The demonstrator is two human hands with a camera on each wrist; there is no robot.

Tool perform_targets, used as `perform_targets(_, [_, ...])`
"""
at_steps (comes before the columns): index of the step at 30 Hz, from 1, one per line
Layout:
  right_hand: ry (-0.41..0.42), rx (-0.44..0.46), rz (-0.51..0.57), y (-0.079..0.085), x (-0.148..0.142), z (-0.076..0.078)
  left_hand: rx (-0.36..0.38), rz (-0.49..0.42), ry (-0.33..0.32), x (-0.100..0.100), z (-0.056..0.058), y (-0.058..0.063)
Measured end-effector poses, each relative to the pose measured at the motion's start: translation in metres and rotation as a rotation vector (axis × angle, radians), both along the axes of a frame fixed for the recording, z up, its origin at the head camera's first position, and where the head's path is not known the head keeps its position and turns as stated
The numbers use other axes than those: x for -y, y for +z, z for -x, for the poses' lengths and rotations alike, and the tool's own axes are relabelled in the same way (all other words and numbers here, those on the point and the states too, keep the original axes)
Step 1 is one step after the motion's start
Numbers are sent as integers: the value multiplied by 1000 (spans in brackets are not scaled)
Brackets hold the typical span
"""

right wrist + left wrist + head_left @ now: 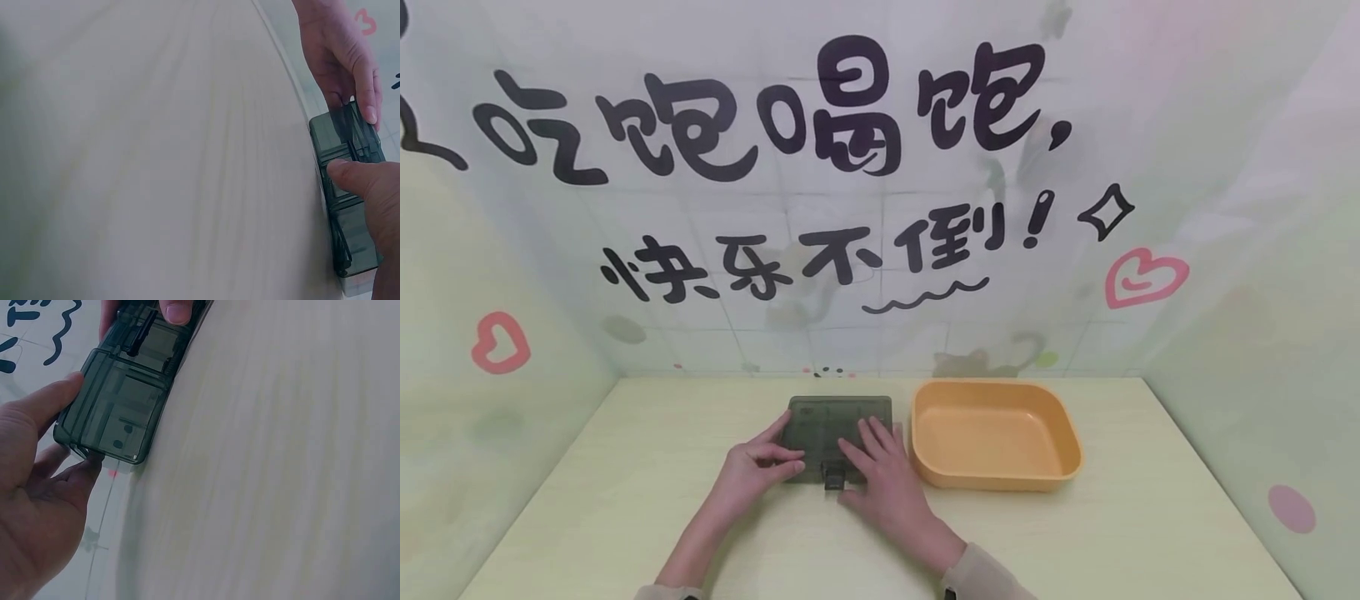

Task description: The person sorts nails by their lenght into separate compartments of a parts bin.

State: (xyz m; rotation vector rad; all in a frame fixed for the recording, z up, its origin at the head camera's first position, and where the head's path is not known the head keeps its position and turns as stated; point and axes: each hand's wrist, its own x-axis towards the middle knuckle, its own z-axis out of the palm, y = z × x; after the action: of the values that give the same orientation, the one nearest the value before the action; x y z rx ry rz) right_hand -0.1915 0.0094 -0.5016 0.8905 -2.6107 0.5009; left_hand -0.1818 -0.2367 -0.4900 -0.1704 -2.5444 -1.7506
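Note:
A dark green see-through plastic case [827,417] lies on the table, its lid down, with a small black latch [834,477] at the front middle. Divided sections and dark slim items show through its walls in the wrist views. My left hand [752,475] grips the case's left end, with thumb and fingers on either side of the corner in the left wrist view. My right hand [887,483] rests on the right part of the lid, fingers spread and fairly straight. Its thumb [350,175] touches the front side close to the latch.
An orange rectangular tub [992,482] stands just right of the case, with nothing inside. The pale wood-look table [625,483] meets a white back wall [880,342] with black lettering, close behind the case. Side walls rise at left and right.

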Motion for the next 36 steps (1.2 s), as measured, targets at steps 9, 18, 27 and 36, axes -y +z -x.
perform_targets(9, [19,-50,87,-6,1,2,-15,-18,-14,0,-1,1])
perform_targets(18, [30,-79,186,-8,4,4,-3,7,-8,0,-3,3])
perform_targets(27, [-8,-126,177,-4,9,3,-1,14,-7,1,-3,3])
perform_targets(36, [-8,-126,139,1,9,1,-6,37,-13,2,-3,4])
